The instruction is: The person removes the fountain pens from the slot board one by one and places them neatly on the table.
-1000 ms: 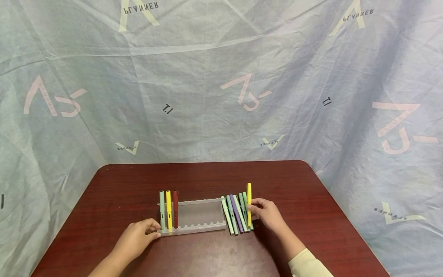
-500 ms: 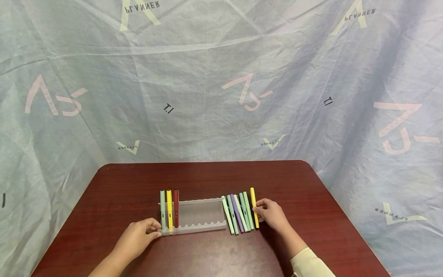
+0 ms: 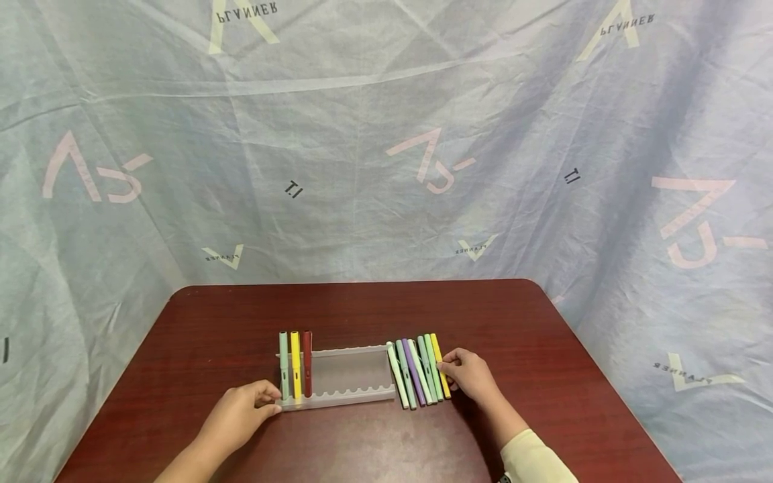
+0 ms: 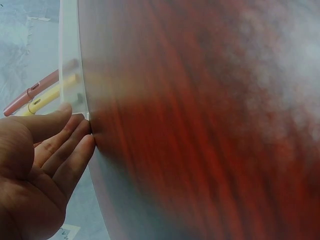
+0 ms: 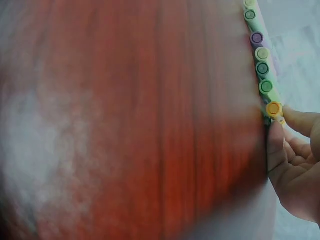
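My left hand (image 3: 237,414) grips the left front corner of a clear plastic pen rack (image 3: 356,398), its thumb against the front wall in the left wrist view. Three capped pens lie across the rack's left slots: a grey-green pen (image 3: 284,362), a yellow pen (image 3: 296,362) and a dark red pen (image 3: 308,362). To the right of the rack, my right hand (image 3: 473,377) pinches another yellow pen (image 3: 435,346), which lies at the right end of a row of pens. The right wrist view shows the end of this yellow pen (image 5: 273,109) beside the thumb.
Several green pens (image 3: 402,376) and a purple pen (image 3: 415,372) lie side by side, touching or nearly so, against the rack's right end. The dark red wooden table (image 3: 362,308) has a printed grey cloth (image 3: 356,201) hanging behind it and at both sides.
The right hand has lowered the raised yellow pen to the table right of the row, then moved it left against the green pens. The left hand stays at the rack.
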Available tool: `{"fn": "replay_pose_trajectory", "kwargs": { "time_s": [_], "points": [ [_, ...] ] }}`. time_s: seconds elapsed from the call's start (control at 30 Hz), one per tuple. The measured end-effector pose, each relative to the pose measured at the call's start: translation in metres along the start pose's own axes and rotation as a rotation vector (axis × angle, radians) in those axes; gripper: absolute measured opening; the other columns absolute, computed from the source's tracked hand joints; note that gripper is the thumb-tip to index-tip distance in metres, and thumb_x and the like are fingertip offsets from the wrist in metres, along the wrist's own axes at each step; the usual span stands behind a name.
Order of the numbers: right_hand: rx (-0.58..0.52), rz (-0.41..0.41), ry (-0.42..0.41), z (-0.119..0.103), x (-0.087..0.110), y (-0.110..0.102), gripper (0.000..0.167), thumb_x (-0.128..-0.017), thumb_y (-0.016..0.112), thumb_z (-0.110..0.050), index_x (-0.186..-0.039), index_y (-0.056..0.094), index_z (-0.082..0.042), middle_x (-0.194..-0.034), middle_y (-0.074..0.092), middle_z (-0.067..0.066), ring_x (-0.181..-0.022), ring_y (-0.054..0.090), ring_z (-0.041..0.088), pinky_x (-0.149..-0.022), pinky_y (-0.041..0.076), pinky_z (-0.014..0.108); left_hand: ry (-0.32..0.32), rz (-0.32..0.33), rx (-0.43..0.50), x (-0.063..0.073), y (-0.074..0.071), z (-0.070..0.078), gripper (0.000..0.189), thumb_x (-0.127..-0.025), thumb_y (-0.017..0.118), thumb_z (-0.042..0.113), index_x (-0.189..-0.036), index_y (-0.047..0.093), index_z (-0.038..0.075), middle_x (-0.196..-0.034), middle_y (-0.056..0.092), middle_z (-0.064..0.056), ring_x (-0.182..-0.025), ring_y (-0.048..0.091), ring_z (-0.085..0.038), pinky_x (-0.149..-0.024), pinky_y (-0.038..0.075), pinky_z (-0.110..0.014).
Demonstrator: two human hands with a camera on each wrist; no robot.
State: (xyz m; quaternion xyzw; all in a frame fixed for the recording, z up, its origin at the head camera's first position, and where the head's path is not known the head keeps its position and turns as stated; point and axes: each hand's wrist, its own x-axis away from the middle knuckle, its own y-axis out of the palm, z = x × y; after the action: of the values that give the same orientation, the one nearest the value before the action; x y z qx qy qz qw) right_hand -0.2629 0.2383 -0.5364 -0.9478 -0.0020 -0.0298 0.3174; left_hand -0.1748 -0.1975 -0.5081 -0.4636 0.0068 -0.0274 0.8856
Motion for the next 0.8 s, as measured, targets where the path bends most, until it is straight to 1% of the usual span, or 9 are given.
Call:
{"fn": "replay_pose_trajectory", "kwargs": {
  "time_s": [0.13, 0.27, 0.4, 0.6, 0.7, 0.8],
  "points": [
    [0.010, -0.001, -0.001, 0.002, -0.002, 0.001, 0.019, -0.089, 0.073, -0.024, -0.093, 0.067, -0.007, -0.071, 0.064, 0.003, -0.059, 0.061, 0.015, -0.054, 0.055, 0.030, 0.004, 0.000, -0.002, -0.001, 0.000, -0.001, 0.014, -0.083, 0.078, 0.018, -0.090, 0.068, 0.025, -0.086, 0.072, 0.010, -0.085, 0.069, -0.015, -0.078, 0.055, -0.042],
    [0.010, -0.003, 0.000, 0.003, -0.001, 0.001, 0.022, -0.089, 0.073, -0.026, -0.096, 0.067, -0.007, -0.075, 0.064, 0.004, -0.061, 0.061, 0.015, -0.054, 0.055, 0.030, 0.010, -0.006, 0.000, -0.002, 0.000, -0.001, 0.014, -0.083, 0.078, 0.019, -0.091, 0.068, 0.024, -0.087, 0.072, 0.010, -0.085, 0.069, -0.015, -0.077, 0.055, -0.043],
    [0.001, 0.002, 0.000, 0.002, -0.001, 0.000, 0.025, -0.090, 0.073, -0.029, -0.098, 0.067, -0.006, -0.077, 0.065, 0.004, -0.062, 0.060, 0.015, -0.054, 0.055, 0.030, 0.001, -0.007, 0.000, -0.001, 0.000, 0.000, 0.014, -0.083, 0.078, 0.018, -0.091, 0.068, 0.024, -0.087, 0.072, 0.009, -0.085, 0.069, -0.015, -0.077, 0.055, -0.042],
    [-0.052, 0.013, 0.025, 0.001, -0.003, -0.003, 0.028, -0.090, 0.073, -0.031, -0.100, 0.068, -0.006, -0.077, 0.068, 0.006, -0.059, 0.061, 0.018, -0.053, 0.055, 0.032, -0.006, -0.002, -0.001, -0.001, 0.001, 0.000, 0.014, -0.083, 0.078, 0.017, -0.090, 0.068, 0.024, -0.086, 0.072, 0.010, -0.085, 0.069, -0.014, -0.078, 0.055, -0.042],
    [-0.060, 0.022, 0.023, -0.002, -0.005, -0.005, 0.031, -0.090, 0.072, -0.034, -0.104, 0.067, -0.007, -0.082, 0.068, 0.007, -0.061, 0.062, 0.020, -0.054, 0.055, 0.033, -0.007, 0.002, -0.005, -0.001, 0.001, 0.000, 0.015, -0.083, 0.078, 0.017, -0.090, 0.068, 0.025, -0.085, 0.072, 0.011, -0.085, 0.069, -0.014, -0.078, 0.055, -0.042],
    [-0.063, 0.036, -0.013, -0.010, -0.007, -0.006, 0.035, -0.091, 0.071, -0.037, -0.111, 0.065, -0.009, -0.090, 0.068, 0.006, -0.068, 0.064, 0.022, -0.060, 0.056, 0.034, 0.001, 0.001, -0.008, -0.001, 0.001, -0.001, 0.014, -0.083, 0.078, 0.019, -0.090, 0.068, 0.025, -0.085, 0.072, 0.011, -0.084, 0.069, -0.014, -0.077, 0.055, -0.042]
  ]
}}
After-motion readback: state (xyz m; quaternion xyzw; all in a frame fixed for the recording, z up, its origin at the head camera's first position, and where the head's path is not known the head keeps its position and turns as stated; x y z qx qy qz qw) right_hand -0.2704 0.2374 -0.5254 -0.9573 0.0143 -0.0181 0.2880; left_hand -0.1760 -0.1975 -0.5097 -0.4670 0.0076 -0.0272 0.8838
